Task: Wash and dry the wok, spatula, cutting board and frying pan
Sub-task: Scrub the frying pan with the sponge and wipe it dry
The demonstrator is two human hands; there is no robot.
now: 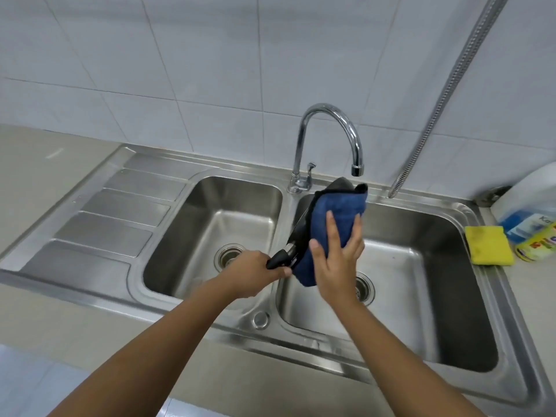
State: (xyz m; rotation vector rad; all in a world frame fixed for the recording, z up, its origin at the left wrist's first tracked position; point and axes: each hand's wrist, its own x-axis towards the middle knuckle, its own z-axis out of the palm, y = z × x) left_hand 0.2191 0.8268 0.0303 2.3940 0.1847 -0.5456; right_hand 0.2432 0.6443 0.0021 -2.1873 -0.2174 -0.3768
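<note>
- I see the left hand (255,270) curled tight round the black handle (279,261) of the frying pan (341,184), which is tilted up over the right basin (427,266), just below the faucet (331,115).
- The right hand (337,254), fingers nearly straight, presses a blue cloth (337,212) wrapped over the pan.
- Both steel basins show their drain strainers.
- A yellow sponge (487,245) and bottles (529,212) sit at the right rim. The ribbed drainboard (114,215) lies to the left, with white tiles behind.

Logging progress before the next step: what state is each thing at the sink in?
pan: held on edge over the sink, wrapped in the cloth.
cloth: folded round the pan.
left hand: grips the pan handle.
right hand: presses flat on the cloth.
tap: no water running.
sponge: lying flat to the right of the sink.
</note>
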